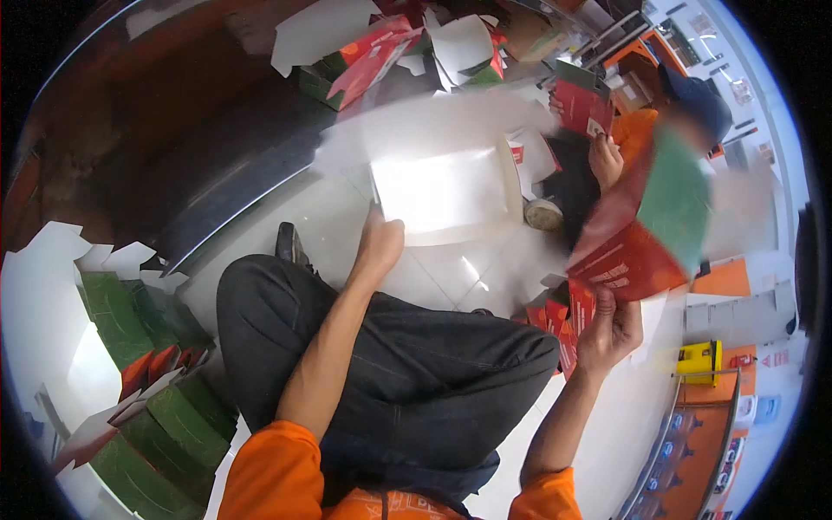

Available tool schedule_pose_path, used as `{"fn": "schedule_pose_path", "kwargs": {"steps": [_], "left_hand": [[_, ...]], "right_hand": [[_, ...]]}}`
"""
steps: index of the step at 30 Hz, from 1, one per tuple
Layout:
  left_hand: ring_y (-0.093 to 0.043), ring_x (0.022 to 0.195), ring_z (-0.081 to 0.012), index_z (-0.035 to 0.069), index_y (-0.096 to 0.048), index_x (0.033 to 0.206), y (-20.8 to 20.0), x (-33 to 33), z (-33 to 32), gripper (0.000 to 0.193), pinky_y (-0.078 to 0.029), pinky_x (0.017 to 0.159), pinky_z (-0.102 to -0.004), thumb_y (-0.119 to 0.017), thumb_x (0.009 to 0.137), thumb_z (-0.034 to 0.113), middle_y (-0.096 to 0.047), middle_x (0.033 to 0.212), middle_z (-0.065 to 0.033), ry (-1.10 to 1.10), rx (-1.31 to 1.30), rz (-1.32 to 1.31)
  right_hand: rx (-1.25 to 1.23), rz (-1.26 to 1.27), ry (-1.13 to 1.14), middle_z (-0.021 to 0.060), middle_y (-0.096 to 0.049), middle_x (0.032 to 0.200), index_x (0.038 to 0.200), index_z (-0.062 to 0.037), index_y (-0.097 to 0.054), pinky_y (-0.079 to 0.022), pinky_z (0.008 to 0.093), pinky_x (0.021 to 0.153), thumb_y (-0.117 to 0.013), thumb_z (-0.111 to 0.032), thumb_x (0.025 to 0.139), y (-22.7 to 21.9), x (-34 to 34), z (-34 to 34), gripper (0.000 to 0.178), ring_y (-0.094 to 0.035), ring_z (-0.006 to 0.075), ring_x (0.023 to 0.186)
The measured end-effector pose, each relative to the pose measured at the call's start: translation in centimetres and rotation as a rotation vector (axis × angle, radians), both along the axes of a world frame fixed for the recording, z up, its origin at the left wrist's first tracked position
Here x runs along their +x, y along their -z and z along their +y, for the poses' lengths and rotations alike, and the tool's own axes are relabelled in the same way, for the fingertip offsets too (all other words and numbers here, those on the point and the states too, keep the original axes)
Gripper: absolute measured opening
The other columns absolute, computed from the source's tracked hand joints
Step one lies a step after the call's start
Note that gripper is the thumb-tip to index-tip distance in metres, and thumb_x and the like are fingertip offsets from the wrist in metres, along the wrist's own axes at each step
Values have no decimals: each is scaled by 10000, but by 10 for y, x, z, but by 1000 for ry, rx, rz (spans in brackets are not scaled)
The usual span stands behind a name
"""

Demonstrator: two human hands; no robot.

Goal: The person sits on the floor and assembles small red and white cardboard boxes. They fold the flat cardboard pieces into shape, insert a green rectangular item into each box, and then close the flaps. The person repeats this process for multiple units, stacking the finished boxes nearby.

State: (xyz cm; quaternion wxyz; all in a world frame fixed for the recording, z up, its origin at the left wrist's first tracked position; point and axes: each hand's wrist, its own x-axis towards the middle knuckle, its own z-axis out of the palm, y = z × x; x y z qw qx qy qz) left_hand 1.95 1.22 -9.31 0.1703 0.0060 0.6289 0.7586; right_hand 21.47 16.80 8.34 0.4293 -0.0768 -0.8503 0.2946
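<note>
Over the tiled floor, my left hand [377, 247] is closed on the edge of a carton with a white inside [446, 191], its inner side turned up and its far flaps smeared by motion. On the right, my right hand [609, 334] pinches the lower edge of a red and green folded carton [637, 230], raised and partly blurred. Below that carton, close to my right hand, are more red printed cartons [559, 321].
Stacked green and red cartons [165, 425] stand at my left. Loose cartons [381, 61] lie on a dark surface [234, 165] ahead. A co-worker in orange [637, 130] holds a red carton [581, 104]. At far right are a yellow bin [698, 362] and water bottles [672, 451].
</note>
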Motion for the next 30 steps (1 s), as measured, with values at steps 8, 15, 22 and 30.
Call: {"fn": "schedule_pose_path", "kwargs": {"steps": [8, 15, 22, 30], "left_hand": [[-537, 1165, -351, 62, -431, 1385, 60, 11, 27, 546, -436, 954, -376, -534, 869, 208, -554, 1259, -235, 127, -169, 10], [-438, 1273, -305, 63, -370, 1423, 174, -19, 15, 576, -397, 1004, -429, -383, 963, 409, -433, 1423, -139, 119, -82, -389], [-454, 1231, -286, 128, -353, 1406, 152, -4, 13, 624, -398, 971, -477, -360, 924, 525, -439, 1390, -135, 100, 177, -551], [-455, 1221, -307, 114, -372, 1409, 146, -12, 3, 699, -395, 968, -482, -452, 853, 531, -440, 1384, -135, 125, 79, -606]], "right_hand": [[252, -510, -447, 203, -661, 1059, 1132, -16, -621, -524, 359, 821, -518, 66, 794, 121, -56, 18, 363, -652, 339, 966], [417, -967, -320, 195, -660, 825, 1029, -92, -605, -493, 472, 665, -603, -116, 832, 200, -91, 26, 199, -645, 371, 784], [564, -1015, -152, 150, -661, 837, 990, -91, -576, -519, 462, 672, -497, -148, 875, 175, -88, -1, 151, -658, 348, 780], [450, -1103, -88, 157, -666, 865, 997, -86, -591, -532, 464, 687, -446, -89, 883, 197, -90, -9, 184, -663, 361, 800]]}}
